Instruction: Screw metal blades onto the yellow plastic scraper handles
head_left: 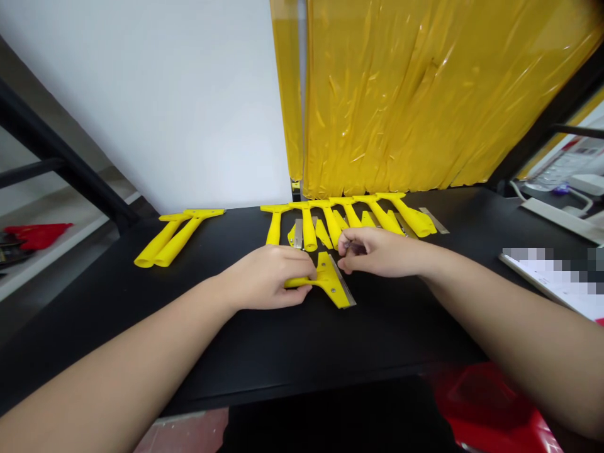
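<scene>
My left hand [268, 277] is closed around the handle of a yellow scraper [332, 286]. The wide head of this scraper points right, with two screws in it and a metal blade along its edge. Just beyond the blade, my right hand [375, 251] has its fingers curled together in a pinch. Whatever lies between those fingertips is too small to name. Behind both hands stretches a row of yellow scraper handles [309, 233]. Among them lie small yellow head plates [323, 234] and a metal blade [298, 234]. Another metal strip [434, 220] rests at the row's right end.
Two more yellow scrapers [182, 236] lie side by side on the left of the black table [377, 333]. A white panel [189, 94] and a yellow plastic curtain [401, 94] stand behind. Papers [552, 277] lie at the right edge, above a red stool [491, 409].
</scene>
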`<act>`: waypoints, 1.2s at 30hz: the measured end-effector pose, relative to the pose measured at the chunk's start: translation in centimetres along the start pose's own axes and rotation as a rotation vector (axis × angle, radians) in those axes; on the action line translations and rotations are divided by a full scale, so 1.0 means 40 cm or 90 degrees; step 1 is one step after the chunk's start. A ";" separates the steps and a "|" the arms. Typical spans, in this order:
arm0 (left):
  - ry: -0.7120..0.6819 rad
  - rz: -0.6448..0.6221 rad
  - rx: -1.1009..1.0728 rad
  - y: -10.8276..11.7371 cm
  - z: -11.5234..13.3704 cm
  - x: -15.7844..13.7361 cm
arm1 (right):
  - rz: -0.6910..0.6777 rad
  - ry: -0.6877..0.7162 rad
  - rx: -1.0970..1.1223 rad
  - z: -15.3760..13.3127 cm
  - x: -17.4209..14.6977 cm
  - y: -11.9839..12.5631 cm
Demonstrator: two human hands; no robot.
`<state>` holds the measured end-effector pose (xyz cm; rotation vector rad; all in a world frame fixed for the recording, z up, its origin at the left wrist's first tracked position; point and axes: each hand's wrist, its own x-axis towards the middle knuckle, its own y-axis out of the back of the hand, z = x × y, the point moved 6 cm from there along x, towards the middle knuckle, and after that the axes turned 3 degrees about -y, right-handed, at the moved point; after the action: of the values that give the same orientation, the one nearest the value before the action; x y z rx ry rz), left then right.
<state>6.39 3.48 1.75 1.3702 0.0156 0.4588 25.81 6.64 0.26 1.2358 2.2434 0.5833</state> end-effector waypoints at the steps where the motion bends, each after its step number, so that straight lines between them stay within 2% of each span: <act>1: 0.000 0.002 0.001 0.001 0.000 0.000 | -0.032 -0.027 0.011 0.007 -0.001 -0.009; 3: 0.001 0.008 0.004 0.004 0.000 0.000 | -0.083 -0.058 0.065 0.014 -0.003 -0.023; 6: 0.000 0.012 0.009 0.004 0.000 0.000 | -0.138 -0.049 0.140 0.014 -0.003 -0.042; 12: -0.011 0.021 0.009 0.005 0.003 0.000 | -0.161 -0.015 0.178 0.013 0.007 -0.061; 19: -0.006 0.010 -0.004 -0.001 0.000 0.003 | -0.164 -0.030 0.095 0.011 0.001 -0.064; 21: 0.004 -0.008 -0.002 -0.007 -0.003 0.002 | -0.130 -0.033 0.033 0.014 0.002 -0.049; 24: 0.013 -0.036 0.007 -0.016 -0.006 0.001 | -0.008 0.054 0.012 -0.009 0.003 -0.005; 28: 0.008 -0.056 0.015 -0.021 -0.006 0.004 | 0.092 0.239 0.173 -0.062 -0.013 0.036; 31: 0.009 -0.060 0.011 -0.021 -0.007 0.006 | 0.119 0.332 0.204 -0.092 -0.033 0.037; 36: -0.004 -0.025 0.010 -0.016 -0.007 0.005 | 0.099 0.395 0.218 -0.115 -0.059 0.021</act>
<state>6.69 3.73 1.15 1.3837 0.0410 0.4231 24.60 4.48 4.88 1.5683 2.8684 0.7417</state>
